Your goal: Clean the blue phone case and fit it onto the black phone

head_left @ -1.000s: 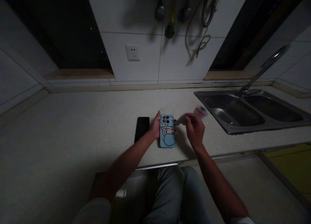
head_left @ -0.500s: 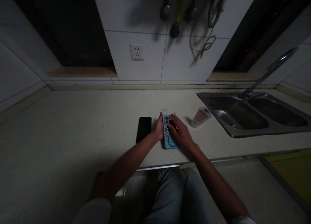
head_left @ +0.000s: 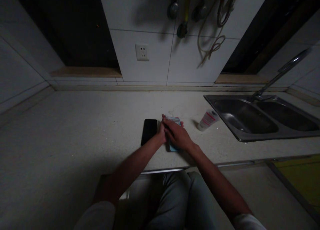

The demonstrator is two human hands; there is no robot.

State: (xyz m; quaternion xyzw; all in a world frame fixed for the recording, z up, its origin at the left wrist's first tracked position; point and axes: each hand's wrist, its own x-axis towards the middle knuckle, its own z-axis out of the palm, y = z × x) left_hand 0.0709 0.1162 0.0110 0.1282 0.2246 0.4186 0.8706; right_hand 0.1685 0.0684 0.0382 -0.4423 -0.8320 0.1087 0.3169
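Blue phone case [head_left: 172, 147] lies flat on the stone countertop [head_left: 75, 123], just below frame centre, mostly hidden under both hands. Only its lower edge and a strip at the top end show; a thin pale sheet [head_left: 173, 119] sits at that top end, exact item unclear. Right hand [head_left: 178, 134] lies palm-down across the case, fingers pointing left. Left hand [head_left: 162, 131] stands on its edge at the case's left side, its fingers against the right hand's. Hands are together, no gap; clamped on the case or just resting, cannot tell. Black smartphone [head_left: 149, 132] lies flat just left of the left hand. White tube with red markings [head_left: 208, 120] is on the counter to the right, near the stainless double sink [head_left: 250, 137] and its gooseneck faucet [head_left: 280, 73]. Wall socket [head_left: 142, 52] at upper centre, cords [head_left: 215, 33] hanging upper right.
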